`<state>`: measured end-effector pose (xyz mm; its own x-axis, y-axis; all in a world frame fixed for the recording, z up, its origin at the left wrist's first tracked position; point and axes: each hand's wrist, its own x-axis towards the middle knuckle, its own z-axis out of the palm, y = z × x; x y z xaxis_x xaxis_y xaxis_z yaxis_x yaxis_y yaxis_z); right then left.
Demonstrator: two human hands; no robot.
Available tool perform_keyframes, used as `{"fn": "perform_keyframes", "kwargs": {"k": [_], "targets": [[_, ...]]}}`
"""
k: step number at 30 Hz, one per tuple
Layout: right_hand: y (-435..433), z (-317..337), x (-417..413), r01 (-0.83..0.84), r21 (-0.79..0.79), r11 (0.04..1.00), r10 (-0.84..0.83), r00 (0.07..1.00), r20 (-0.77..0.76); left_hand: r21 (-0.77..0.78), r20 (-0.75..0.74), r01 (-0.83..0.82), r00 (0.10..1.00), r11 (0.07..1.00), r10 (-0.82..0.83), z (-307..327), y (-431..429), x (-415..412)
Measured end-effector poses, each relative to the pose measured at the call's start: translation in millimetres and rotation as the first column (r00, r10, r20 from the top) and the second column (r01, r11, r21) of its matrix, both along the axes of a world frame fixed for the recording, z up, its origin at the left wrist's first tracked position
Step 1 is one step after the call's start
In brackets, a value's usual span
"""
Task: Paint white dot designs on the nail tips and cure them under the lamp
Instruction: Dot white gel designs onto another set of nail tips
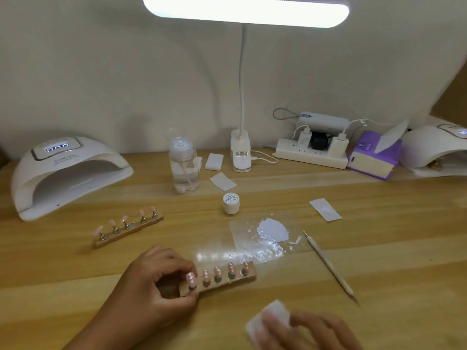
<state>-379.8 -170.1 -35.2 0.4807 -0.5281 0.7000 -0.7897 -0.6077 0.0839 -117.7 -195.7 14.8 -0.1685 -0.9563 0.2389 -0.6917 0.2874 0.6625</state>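
Left hand [156,281] pinches the end of the dotted near strip [227,284] of nail tips on the table [391,253], right hand [310,332] blurred on a white pad [255,327], its fingers' grip unclear; far strip [127,229] looks undotted, curing under the lamp [68,173] apparently ahead.

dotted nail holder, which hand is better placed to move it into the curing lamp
Left. The left hand grips the left end of the dotted nail holder, and the curing lamp stands on that side. The right hand holds a white pad.
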Motion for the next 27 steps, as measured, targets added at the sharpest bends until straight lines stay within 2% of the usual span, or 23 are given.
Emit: {"fn": "perform_keyframes", "kwargs": {"k": [3,5,9,12,14,18,20,27], "targets": [[-10.0,20.7,-35.9,0.085,0.111,0.990,-0.074,0.992,-0.100,-0.001,0.009,0.010,1.000,1.000,-0.010,-1.2,0.3,-0.1],[-13.0,28.0,-42.7,0.113,0.196,0.974,-0.105,0.993,-0.050,0.000,0.008,0.010,1.000,1.000,-0.010,-1.7,0.0,0.2],[-9.5,20.2,-16.4,0.113,0.124,0.986,-0.104,0.992,-0.072,0.006,0.005,0.010,1.000,1.000,-0.010,-2.6,-0.9,-0.2],[2.5,5.0,5.8,-0.016,0.086,0.996,0.023,0.996,-0.084,0.020,0.004,0.001,1.000,1.000,-0.001,-2.5,-1.3,-0.4],[3.6,4.6,0.4,-0.045,0.119,0.992,0.058,0.992,-0.110,0.030,0.006,0.001,1.000,1.000,-0.001,-1.6,-1.2,-0.2],[-16.3,34.0,-34.3,0.201,0.216,0.955,-0.169,0.972,-0.161,0.016,0.024,0.014,1.000,1.000,-0.015,0.8,-0.8,-2.3],[-21.1,41.4,-36.9,0.246,0.246,0.937,-0.205,0.962,-0.180,0.011,0.031,0.026,0.999,1.000,-0.026,1.4,-0.8,-3.2],[5.9,9.3,1.5,0.075,0.213,0.974,-0.053,0.993,-0.105,0.010,0.057,0.033,0.998,0.999,-0.034,2.7,0.3,-3.1]]}}
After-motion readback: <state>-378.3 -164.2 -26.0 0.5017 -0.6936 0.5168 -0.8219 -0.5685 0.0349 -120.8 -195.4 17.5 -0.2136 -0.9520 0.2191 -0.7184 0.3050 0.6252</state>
